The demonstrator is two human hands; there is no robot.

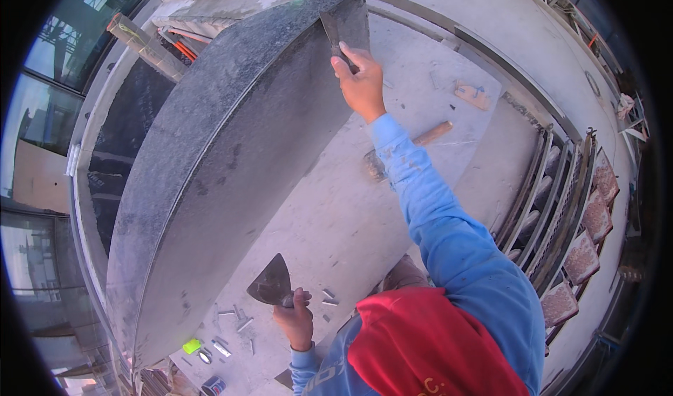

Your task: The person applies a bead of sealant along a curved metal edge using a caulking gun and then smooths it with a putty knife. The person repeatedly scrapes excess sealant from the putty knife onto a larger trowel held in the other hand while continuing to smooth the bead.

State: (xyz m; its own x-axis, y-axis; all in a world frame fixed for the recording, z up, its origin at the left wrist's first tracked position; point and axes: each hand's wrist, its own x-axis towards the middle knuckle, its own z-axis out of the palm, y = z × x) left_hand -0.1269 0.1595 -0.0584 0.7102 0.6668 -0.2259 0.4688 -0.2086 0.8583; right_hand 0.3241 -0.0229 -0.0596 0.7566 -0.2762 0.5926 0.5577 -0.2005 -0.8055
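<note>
My right hand [361, 80] reaches far ahead with its fingers closed round a narrow putty knife [329, 31]. The blade lies against the dark grey wall [231, 137], close to the corner at its far end. Lower down, my left hand [294, 320] grips a trowel [272, 282] by its handle. This trowel's dark, pointed blade is held up over the pale floor, apart from the wall. A thin ridge runs along the wall between its top and its side face.
A wooden-handled tool with a dark head [374, 165] lies on the floor [315, 214] beside my right arm. Metal bits and a bright green object [191, 345] lie at lower left. A cardboard tube [147, 48] stands behind the wall; metal bars [554, 200] and reddish slabs [582, 256] are at right.
</note>
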